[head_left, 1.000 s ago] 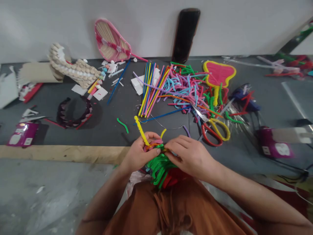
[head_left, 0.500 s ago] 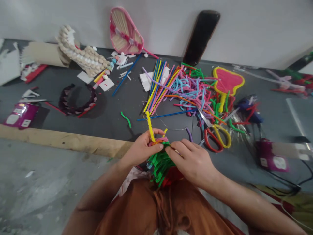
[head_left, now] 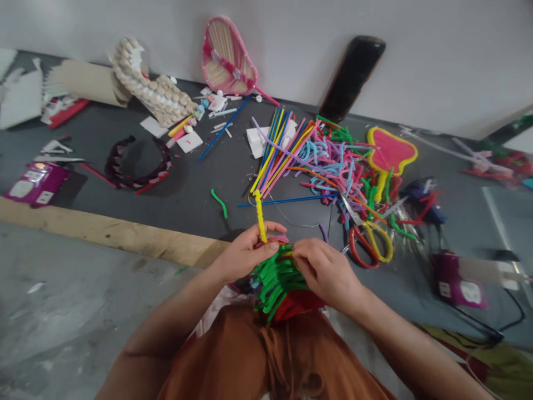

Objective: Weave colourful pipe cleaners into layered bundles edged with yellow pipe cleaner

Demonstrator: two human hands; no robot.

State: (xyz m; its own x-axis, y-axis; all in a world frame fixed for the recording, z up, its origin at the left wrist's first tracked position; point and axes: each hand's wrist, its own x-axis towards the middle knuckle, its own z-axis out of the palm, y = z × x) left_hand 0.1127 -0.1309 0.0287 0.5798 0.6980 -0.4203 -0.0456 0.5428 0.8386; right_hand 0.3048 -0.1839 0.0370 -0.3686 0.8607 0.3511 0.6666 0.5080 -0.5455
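My left hand [head_left: 241,253] is closed on a pipe-cleaner craft, its thumb pressed over a pink edge [head_left: 282,239]. From that edge a row of green pipe cleaners [head_left: 272,280] hangs down toward my lap. A wrapped yellow stem [head_left: 260,216] rises from the craft beside my left fingers. My right hand [head_left: 331,269] is pinched at the right end of the green row, on a short yellow pipe cleaner [head_left: 287,254]; its fingertips are partly hidden. Something red [head_left: 297,305] lies below the green strands, its kind unclear.
Scissors [head_left: 370,244] with red and yellow handles lie right of my hands, beside a heap of cut pipe cleaners [head_left: 328,158]. A pink-and-yellow shape [head_left: 391,150] rests behind them. A dark headband [head_left: 137,180] sits at left; a phone [head_left: 353,75] leans on the wall.
My right hand has shifted slightly right from the craft's edge, and a short yellow pipe cleaner now shows at its fingertips. More of the green row is visible. The camera view has shifted a little.
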